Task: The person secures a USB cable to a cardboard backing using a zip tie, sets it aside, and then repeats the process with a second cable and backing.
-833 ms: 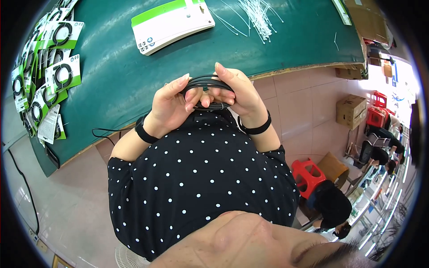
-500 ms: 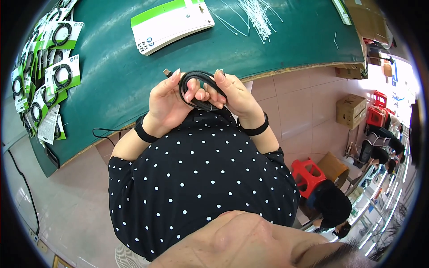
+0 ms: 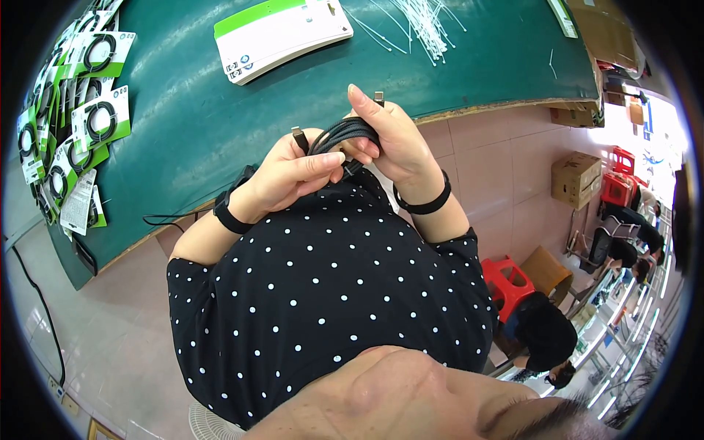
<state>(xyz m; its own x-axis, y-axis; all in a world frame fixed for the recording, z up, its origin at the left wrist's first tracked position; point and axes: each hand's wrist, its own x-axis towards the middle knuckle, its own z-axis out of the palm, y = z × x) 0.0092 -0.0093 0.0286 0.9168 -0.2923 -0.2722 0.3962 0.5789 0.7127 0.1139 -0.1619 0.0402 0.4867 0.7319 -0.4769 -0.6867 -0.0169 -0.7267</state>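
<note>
A coiled black cable (image 3: 345, 133) is pinched between both my hands just above the near edge of the green table (image 3: 191, 125). My left hand (image 3: 290, 176) grips the coil from the left, thumb across it, and one small plug end sticks up beside its fingers. My right hand (image 3: 392, 143) wraps the coil from the right, with the other plug end poking out above its fingertips. Black bands sit on both wrists.
A stack of white and green packaging cards (image 3: 282, 33) lies at the table's far side, with a loose pile of white cable ties (image 3: 425, 26) to its right. Packed cables on cards (image 3: 70, 132) crowd the left. Cardboard boxes, red stools and a seated person are at right.
The coil was held open as a flat loop between my hands; now it is squeezed into a tight bundle and both hands have lifted slightly toward the table.
</note>
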